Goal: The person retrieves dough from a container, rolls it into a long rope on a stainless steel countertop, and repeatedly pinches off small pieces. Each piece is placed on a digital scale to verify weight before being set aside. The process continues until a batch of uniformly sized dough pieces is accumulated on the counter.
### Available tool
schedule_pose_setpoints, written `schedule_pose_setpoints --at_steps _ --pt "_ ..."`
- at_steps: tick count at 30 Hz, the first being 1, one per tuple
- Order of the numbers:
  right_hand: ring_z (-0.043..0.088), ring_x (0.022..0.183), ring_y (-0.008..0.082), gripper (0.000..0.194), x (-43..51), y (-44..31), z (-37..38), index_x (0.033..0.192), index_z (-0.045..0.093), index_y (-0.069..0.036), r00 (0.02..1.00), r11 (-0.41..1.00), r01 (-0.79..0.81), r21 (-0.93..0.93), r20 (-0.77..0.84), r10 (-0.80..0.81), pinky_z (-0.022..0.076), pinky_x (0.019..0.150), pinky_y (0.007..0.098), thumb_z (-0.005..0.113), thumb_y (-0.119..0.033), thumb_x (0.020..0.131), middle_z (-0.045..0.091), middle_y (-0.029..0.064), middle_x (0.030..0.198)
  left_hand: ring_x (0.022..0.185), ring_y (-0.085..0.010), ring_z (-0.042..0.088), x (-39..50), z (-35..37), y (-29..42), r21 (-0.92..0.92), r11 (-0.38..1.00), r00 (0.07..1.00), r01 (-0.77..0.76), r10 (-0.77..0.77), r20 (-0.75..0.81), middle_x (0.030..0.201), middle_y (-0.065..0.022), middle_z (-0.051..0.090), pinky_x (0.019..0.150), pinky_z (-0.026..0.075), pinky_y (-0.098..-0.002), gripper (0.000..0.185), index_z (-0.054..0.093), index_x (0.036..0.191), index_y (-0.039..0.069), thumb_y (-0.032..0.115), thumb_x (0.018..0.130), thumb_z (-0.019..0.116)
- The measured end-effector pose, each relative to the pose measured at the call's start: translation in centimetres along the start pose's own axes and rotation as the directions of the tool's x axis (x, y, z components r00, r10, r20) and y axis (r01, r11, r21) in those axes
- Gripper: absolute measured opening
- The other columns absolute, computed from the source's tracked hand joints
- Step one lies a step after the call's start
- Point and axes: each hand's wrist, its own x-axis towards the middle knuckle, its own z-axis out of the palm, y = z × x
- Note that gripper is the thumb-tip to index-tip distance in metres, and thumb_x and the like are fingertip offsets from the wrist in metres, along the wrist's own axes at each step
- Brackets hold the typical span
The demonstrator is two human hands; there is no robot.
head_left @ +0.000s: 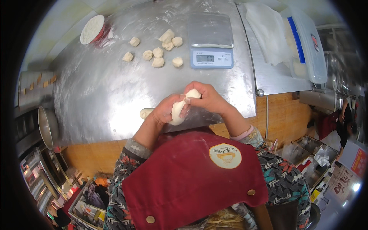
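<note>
A roll of pale dough (177, 112) hangs over the table's near edge, gripped by both hands. My left hand (168, 107) wraps its longer part, which droops below the fingers. My right hand (204, 96) pinches the upper end, where a rounded lump bulges between thumb and forefinger. Both thumbs meet at the narrowed part of the dough. Partly behind my left wrist, another piece of dough (146, 113) lies on the steel table. Farther back sit several small dough lumps (157, 52), some touching one another and others apart. To their right stands a digital kitchen scale (212, 59) with a bare steel pan.
A bowl of white flour (93, 29) stands at the far left of the floured steel table (86, 95). Beyond the table's right edge are a white cloth (267, 31) and a clear plastic container (313, 49). A metal basin (47, 128) is at left. Another person (330, 123) appears far right.
</note>
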Motion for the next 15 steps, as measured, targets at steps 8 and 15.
schedule_pose_setpoints --at_steps 8,15 --pt "0.057 0.123 0.0263 0.043 4.9 -1.8 -11.7 0.12 0.064 -0.009 0.862 0.678 0.166 -0.717 -0.229 -0.452 0.045 0.104 0.0373 0.052 0.009 0.082 0.06 0.0131 0.128 0.076 -0.0143 0.057 -0.6 3.9 3.2 0.576 0.808 0.926 0.12 0.119 -0.359 0.088 -0.0074 0.061 0.067 0.048 -0.0261 0.041 0.063 0.116 0.001 0.038 0.099 0.057" --pt "0.053 0.129 0.0259 0.052 11.2 -7.2 -14.8 0.133 0.057 -0.01 0.591 0.524 0.244 -0.816 -0.304 -0.747 0.0415 0.105 0.0377 0.055 0.001 0.083 0.055 0.0116 0.142 0.107 -0.0266 0.06 4.9 3.1 0.6 0.93 0.358 0.8 0.08 0.534 -0.274 0.119 -0.0177 0.062 0.095 0.048 -0.0357 0.051 0.056 0.131 -0.002 0.033 0.096 0.065"
